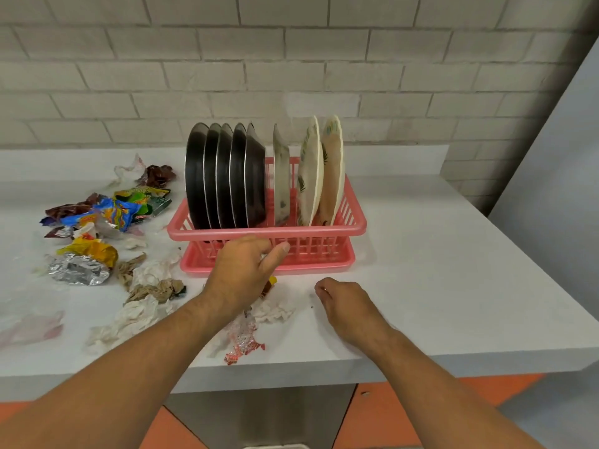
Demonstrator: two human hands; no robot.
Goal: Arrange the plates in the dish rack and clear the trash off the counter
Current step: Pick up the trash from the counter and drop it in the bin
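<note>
Left hand (241,270): fingers spread loosely, holding nothing, thumb tip against the near wall of the dish rack.
Right hand (343,303): loosely curled, holding nothing, resting on the desk right of the tissue.
Tissue (274,311): crumpled, just near of the left hand.
Dish rack (324,231): pink, mid-desk, on its tray.
Plates: five black plates (223,176) upright at left, three pale plates (311,173) at right.
Trash (97,228): wrappers, foil and tissues strewn left of the rack.
Desk (453,270): white.
</note>
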